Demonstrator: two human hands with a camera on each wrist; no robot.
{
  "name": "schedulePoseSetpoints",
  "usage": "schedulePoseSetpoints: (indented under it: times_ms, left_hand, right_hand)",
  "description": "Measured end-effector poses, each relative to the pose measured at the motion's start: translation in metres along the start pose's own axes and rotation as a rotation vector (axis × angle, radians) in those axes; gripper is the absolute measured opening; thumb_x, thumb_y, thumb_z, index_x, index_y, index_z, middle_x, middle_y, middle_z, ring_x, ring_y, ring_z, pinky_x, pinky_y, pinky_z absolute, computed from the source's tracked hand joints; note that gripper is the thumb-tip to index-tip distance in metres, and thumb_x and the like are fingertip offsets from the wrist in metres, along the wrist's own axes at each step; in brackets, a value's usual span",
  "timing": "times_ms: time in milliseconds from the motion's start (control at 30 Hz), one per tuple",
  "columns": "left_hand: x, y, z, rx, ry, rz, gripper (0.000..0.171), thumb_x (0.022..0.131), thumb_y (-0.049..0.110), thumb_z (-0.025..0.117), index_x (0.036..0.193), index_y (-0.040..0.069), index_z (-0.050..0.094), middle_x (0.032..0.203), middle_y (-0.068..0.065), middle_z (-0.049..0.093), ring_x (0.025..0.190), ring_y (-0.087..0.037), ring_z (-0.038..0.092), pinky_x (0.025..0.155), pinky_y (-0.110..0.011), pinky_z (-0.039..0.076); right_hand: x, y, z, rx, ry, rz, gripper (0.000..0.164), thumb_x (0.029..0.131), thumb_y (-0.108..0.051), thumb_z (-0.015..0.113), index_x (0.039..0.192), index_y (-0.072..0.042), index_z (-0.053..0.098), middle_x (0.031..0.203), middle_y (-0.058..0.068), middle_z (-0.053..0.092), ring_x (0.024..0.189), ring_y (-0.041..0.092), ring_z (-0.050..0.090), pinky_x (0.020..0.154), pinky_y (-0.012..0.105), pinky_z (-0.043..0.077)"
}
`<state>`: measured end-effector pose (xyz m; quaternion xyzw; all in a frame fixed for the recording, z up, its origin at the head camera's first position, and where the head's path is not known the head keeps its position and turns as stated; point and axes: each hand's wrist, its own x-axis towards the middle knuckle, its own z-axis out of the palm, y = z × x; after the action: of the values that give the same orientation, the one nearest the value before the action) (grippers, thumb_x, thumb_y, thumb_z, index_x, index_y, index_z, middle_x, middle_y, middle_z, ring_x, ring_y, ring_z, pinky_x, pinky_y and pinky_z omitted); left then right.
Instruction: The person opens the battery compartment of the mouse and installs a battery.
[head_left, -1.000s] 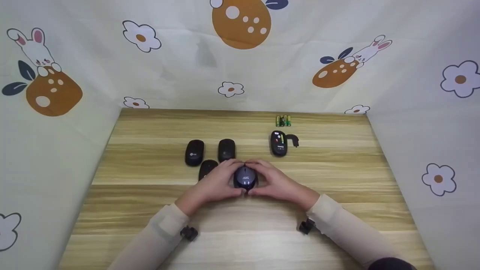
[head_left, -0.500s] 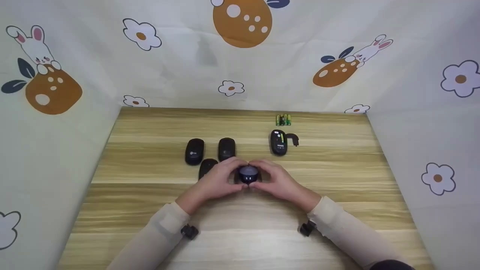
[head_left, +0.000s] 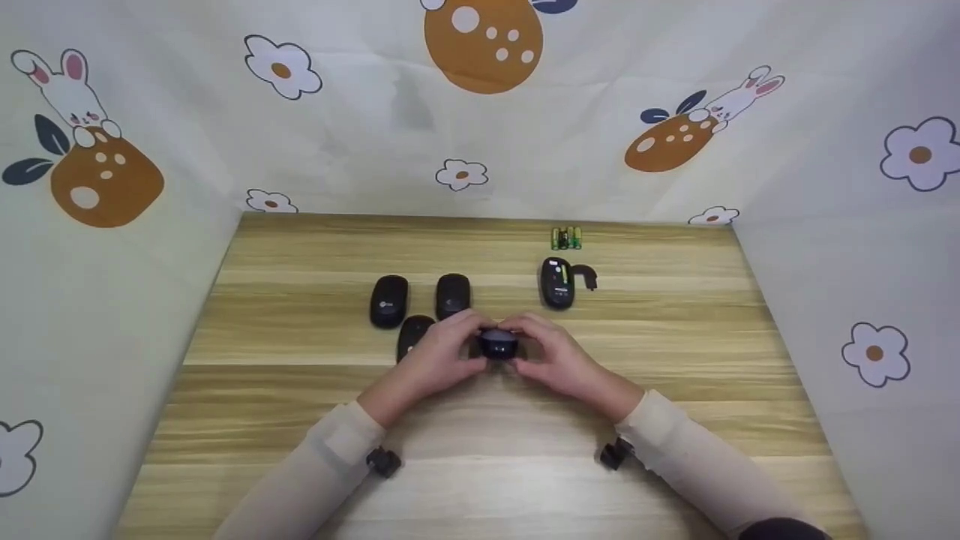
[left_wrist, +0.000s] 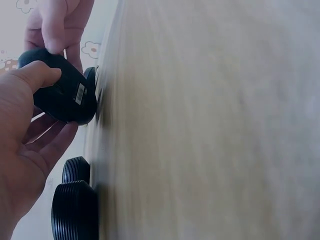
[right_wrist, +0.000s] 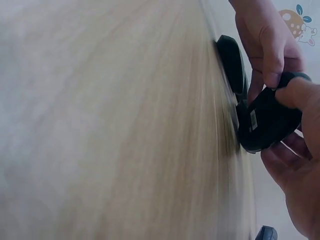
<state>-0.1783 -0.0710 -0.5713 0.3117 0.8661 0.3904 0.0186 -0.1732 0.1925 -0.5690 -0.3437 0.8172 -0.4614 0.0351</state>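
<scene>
A dark computer mouse (head_left: 498, 345) is held tilted up over the wooden table, between both hands. My left hand (head_left: 442, 351) grips its left side, thumb pressed on the underside. My right hand (head_left: 559, 358) grips the opposite side, also with the thumb on the base. Both wrist views show the mouse's black underside (left_wrist: 65, 97), which carries a small white label (right_wrist: 254, 120). Just behind my left hand lies another black mouse (head_left: 414, 331), partly covered by the hand.
Two more black mice, one at left (head_left: 389, 301) and one nearer the middle (head_left: 453, 294), lie on the table (head_left: 300, 420). An upturned mouse (head_left: 557, 292) shows a battery inside, with a curved black cover (head_left: 586, 276) beside it. Several green batteries (head_left: 566, 238) stand in a row behind.
The mouse has gone from lying flat, logo up, to tilted with its near end toward the camera. Both hands have turned it together and shifted slightly away from the body.
</scene>
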Motion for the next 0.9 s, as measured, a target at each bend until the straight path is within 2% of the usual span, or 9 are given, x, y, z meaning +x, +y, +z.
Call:
schedulePoseSetpoints:
  times_ms: [267, 533, 900]
  left_hand:
    - [0.002, 0.005, -0.002, -0.017, 0.044, 0.008, 0.049, 0.087, 0.009, 0.087, 0.133, 0.011, 0.072, 0.131, 0.000, 0.071, 0.122, -0.019, 0.068, 0.111, -0.038, 0.056]
    - [0.005, 0.011, -0.007, -0.087, 0.105, 0.083, 0.050, 0.087, 0.001, 0.085, 0.135, 0.009, 0.072, 0.131, -0.005, 0.072, 0.121, -0.020, 0.070, 0.102, -0.037, 0.062]
    - [0.007, 0.013, -0.007, -0.191, 0.122, 0.084, 0.046, 0.090, 0.002, 0.086, 0.134, 0.007, 0.072, 0.132, -0.007, 0.072, 0.121, -0.020, 0.070, 0.099, -0.036, 0.064]
  right_hand:
    - [0.002, -0.003, -0.002, 0.001, 0.060, -0.031, 0.062, 0.087, 0.012, 0.084, 0.141, -0.014, 0.070, 0.138, 0.000, 0.071, 0.132, 0.026, 0.065, 0.116, 0.048, 0.053]
    - [0.002, -0.005, -0.007, 0.032, 0.113, -0.101, 0.060, 0.088, 0.013, 0.081, 0.141, -0.014, 0.070, 0.138, 0.003, 0.071, 0.128, 0.028, 0.066, 0.109, 0.045, 0.059]
    - [0.003, -0.005, -0.010, 0.068, 0.133, -0.120, 0.049, 0.096, 0.001, 0.082, 0.141, -0.015, 0.070, 0.137, 0.001, 0.070, 0.125, 0.023, 0.068, 0.103, 0.039, 0.062]
